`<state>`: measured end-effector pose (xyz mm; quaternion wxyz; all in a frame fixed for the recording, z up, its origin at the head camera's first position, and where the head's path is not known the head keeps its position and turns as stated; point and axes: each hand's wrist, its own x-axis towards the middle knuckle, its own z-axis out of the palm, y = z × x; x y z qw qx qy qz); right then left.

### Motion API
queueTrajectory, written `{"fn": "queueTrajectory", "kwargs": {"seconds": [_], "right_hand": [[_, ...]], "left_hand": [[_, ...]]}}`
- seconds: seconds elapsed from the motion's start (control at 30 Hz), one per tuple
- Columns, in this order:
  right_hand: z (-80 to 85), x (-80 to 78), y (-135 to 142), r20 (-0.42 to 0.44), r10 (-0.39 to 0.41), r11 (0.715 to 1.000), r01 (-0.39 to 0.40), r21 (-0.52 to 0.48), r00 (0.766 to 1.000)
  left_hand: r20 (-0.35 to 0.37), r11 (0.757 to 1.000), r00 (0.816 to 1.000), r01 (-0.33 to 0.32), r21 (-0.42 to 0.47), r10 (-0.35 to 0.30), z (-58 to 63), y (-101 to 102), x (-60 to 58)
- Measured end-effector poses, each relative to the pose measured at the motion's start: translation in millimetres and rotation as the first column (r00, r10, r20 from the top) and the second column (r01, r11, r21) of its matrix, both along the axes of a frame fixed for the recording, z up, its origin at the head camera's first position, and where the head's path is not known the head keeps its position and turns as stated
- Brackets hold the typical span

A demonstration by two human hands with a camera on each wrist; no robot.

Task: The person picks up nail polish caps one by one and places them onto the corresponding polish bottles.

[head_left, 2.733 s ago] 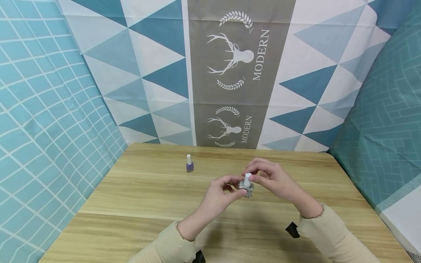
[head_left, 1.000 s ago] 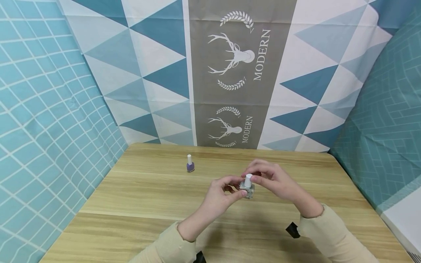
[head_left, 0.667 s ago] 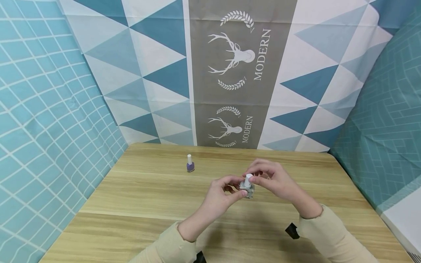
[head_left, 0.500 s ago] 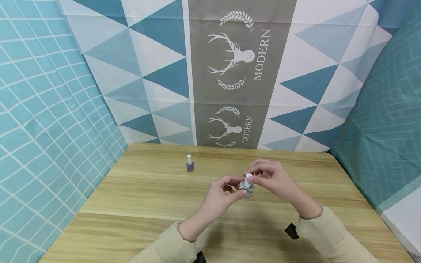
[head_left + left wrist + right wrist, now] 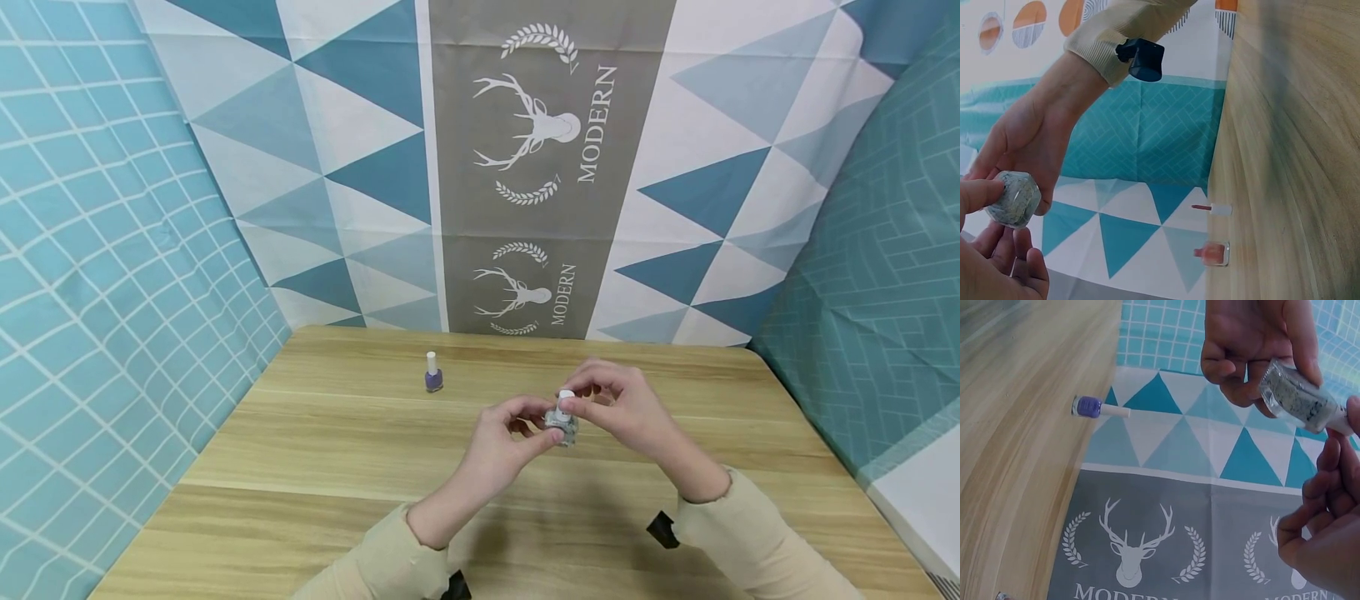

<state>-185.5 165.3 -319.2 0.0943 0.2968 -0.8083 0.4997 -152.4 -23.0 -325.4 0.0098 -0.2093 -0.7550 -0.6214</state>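
- Moves left hand [image 5: 498, 442], right hand [image 5: 621, 406] and glittery bottle [image 5: 1294, 394] up a tiny bit since half a second ago.
- Pinches bottle with left fingers, white cap [image 5: 564, 397] with right fingers.
- Holds both above the table [image 5: 337, 450], just right of its middle.
- Has purple bottle [image 5: 433, 381] near far edge, open pink bottle [image 5: 1214, 254] beside upright brush [image 5: 1217, 209].

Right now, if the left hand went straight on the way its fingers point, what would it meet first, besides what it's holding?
Probably the bare right hand, which pinches the tall white cap of the faceted clear-glass bottle held by the left hand. Exact depth is unclear.
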Motion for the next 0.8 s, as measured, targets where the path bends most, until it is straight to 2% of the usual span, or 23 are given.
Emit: {"fn": "queueTrajectory", "kwargs": {"seconds": [0.13,0.43,0.8], "right_hand": [[1.4,2.8,-3.1,-0.024,-0.052,0.999,0.052,0.006,0.998],[19.7,19.1,-16.0,-0.056,-0.144,0.989,0.145,0.004,0.988],[18.7,20.6,-17.5,-0.106,-0.162,0.986,0.165,0.014,0.981]], "left_hand": [[-0.006,1.0,1.0,-0.023,-0.006,0.023,1.0,0.5,0.2],[-0.055,0.997,0.996,-0.071,-0.005,0.071,0.1,3.1,0.9],[-0.108,0.991,0.985,-0.135,-0.02,0.132,1.0,5.8,3.7]]}}
